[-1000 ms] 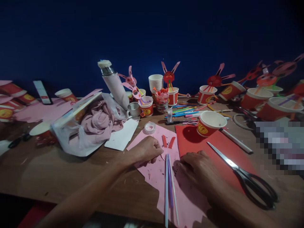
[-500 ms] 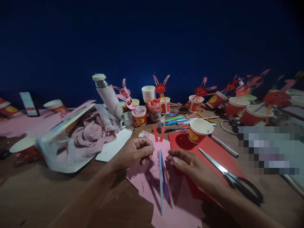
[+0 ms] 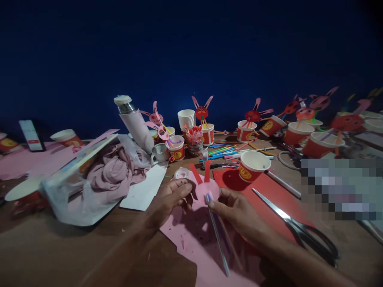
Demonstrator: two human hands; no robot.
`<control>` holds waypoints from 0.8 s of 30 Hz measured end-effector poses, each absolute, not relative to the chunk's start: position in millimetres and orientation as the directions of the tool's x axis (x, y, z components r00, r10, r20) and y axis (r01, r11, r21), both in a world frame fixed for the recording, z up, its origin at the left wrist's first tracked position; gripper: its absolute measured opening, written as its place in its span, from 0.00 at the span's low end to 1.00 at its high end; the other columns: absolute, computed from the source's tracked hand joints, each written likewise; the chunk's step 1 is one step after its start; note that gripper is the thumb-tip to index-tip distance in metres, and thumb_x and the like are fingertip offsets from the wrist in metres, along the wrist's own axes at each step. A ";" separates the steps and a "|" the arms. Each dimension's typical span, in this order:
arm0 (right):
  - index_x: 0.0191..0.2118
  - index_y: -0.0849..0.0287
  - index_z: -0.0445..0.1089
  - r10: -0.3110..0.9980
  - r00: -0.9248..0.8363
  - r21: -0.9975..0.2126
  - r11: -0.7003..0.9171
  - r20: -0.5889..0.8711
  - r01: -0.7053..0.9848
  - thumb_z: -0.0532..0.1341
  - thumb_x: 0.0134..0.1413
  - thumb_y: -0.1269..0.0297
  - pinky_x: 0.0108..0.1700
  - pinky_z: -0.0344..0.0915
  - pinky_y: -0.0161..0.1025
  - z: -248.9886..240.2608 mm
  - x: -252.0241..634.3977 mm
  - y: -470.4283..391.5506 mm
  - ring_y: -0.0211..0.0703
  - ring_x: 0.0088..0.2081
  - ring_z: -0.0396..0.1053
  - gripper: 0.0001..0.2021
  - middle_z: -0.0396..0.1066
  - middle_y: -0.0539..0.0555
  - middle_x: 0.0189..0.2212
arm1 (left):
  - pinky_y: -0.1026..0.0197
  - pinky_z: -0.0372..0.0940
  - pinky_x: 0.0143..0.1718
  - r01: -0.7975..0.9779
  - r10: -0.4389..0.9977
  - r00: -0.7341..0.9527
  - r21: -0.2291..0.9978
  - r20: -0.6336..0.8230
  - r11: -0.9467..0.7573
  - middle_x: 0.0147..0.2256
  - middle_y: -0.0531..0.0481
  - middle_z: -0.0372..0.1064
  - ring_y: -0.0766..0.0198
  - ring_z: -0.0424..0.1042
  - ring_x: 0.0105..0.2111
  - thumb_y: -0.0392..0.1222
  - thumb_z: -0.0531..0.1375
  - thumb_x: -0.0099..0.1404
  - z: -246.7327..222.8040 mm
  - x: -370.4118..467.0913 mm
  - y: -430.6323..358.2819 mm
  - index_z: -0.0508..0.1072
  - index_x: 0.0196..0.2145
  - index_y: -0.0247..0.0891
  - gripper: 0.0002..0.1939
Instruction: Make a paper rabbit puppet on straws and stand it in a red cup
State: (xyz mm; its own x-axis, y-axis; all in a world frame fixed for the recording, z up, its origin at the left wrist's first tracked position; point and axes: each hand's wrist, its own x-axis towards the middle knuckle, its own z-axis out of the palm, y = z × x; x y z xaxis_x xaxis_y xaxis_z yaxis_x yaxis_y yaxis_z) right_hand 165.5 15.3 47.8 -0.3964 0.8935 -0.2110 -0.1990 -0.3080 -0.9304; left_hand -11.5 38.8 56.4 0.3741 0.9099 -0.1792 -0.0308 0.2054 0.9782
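Observation:
A round pink paper head [image 3: 206, 191] with two red paper ears is above the pink sheet [image 3: 191, 255]. Several thin sticks [image 3: 220, 239], bluish, purple and pale, hang down from its middle. My right hand [image 3: 241, 209] pinches the head and the tops of the sticks between thumb and fingers. To the left of the head, my left hand [image 3: 176, 195] has its thumb near its bent fingertips. Whether those fingers hold anything is too dark to tell.
Scissors [image 3: 295, 223] and a paper cup [image 3: 253, 166] rest by the red sheet [image 3: 230, 179] on the right. Farther back are coloured pens [image 3: 223, 151], cups with rabbit figures and a flask [image 3: 136, 127]. A bag with cloth [image 3: 115, 167] lies left.
My right hand has closed on the paper head and stick tops. The head is raised and the sticks now slant toward the lower right. My left hand stays beside it, slightly lower.

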 end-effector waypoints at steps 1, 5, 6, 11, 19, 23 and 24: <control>0.27 0.58 0.66 0.897 -0.393 -0.937 -0.294 -0.203 -0.188 0.65 0.39 0.53 0.28 0.67 0.38 47.0 165.6 15.6 0.39 0.24 0.68 0.14 0.66 0.47 0.21 | 0.68 0.58 0.21 -0.050 0.906 0.376 0.973 -0.193 0.227 0.20 0.54 0.64 0.71 0.64 0.19 0.54 0.59 0.53 55.5 -10.0 37.8 0.67 0.30 0.33 0.18; 0.28 0.59 0.65 0.900 -0.403 -0.947 -0.259 -0.166 -0.189 0.65 0.41 0.54 0.28 0.67 0.38 44.9 164.9 15.9 0.38 0.22 0.66 0.14 0.67 0.47 0.21 | 0.69 0.58 0.20 -0.025 0.898 0.367 0.963 -0.242 0.270 0.21 0.54 0.65 0.72 0.62 0.18 0.50 0.63 0.49 52.1 2.1 31.2 0.68 0.31 0.32 0.19; 0.28 0.60 0.65 0.899 -0.408 -0.946 -0.257 -0.160 -0.195 0.64 0.42 0.54 0.28 0.66 0.38 44.8 164.5 15.8 0.37 0.22 0.67 0.14 0.67 0.47 0.21 | 0.69 0.58 0.20 -0.019 0.903 0.355 0.964 -0.241 0.264 0.21 0.54 0.65 0.73 0.62 0.19 0.49 0.64 0.49 51.3 5.4 29.7 0.68 0.30 0.32 0.17; 0.27 0.60 0.65 0.890 -0.418 -0.939 -0.285 -0.185 -0.192 0.64 0.42 0.55 0.29 0.66 0.36 46.3 163.0 15.4 0.37 0.23 0.67 0.14 0.67 0.47 0.21 | 0.69 0.57 0.20 -0.028 0.940 0.253 0.970 -0.227 0.242 0.20 0.55 0.64 0.73 0.61 0.18 0.46 0.63 0.49 50.8 13.8 27.1 0.69 0.27 0.31 0.14; 0.25 0.60 0.63 0.886 -0.382 -0.934 -0.332 -0.261 -0.131 0.63 0.43 0.56 0.26 0.65 0.35 45.8 164.5 14.3 0.37 0.21 0.68 0.12 0.65 0.45 0.18 | 0.69 0.57 0.19 -0.058 0.936 0.202 0.951 -0.287 0.304 0.17 0.56 0.62 0.73 0.59 0.17 0.46 0.64 0.48 57.5 13.0 24.4 0.67 0.26 0.32 0.14; 0.25 0.60 0.63 0.885 -0.389 -0.931 -0.333 -0.254 -0.150 0.63 0.43 0.57 0.26 0.65 0.35 44.1 162.0 14.4 0.37 0.22 0.68 0.12 0.67 0.46 0.19 | 0.69 0.56 0.18 -0.004 0.929 0.226 0.954 -0.292 0.301 0.17 0.55 0.62 0.72 0.60 0.17 0.47 0.63 0.49 61.1 13.1 23.4 0.66 0.23 0.32 0.14; 0.25 0.60 0.62 0.886 -0.391 -0.932 -0.331 -0.251 -0.151 0.63 0.43 0.57 0.26 0.65 0.35 43.8 161.1 14.5 0.37 0.22 0.68 0.12 0.67 0.46 0.19 | 0.69 0.56 0.18 0.022 0.931 0.215 0.955 -0.293 0.296 0.17 0.55 0.62 0.72 0.60 0.17 0.46 0.63 0.49 62.2 13.2 23.3 0.66 0.23 0.33 0.14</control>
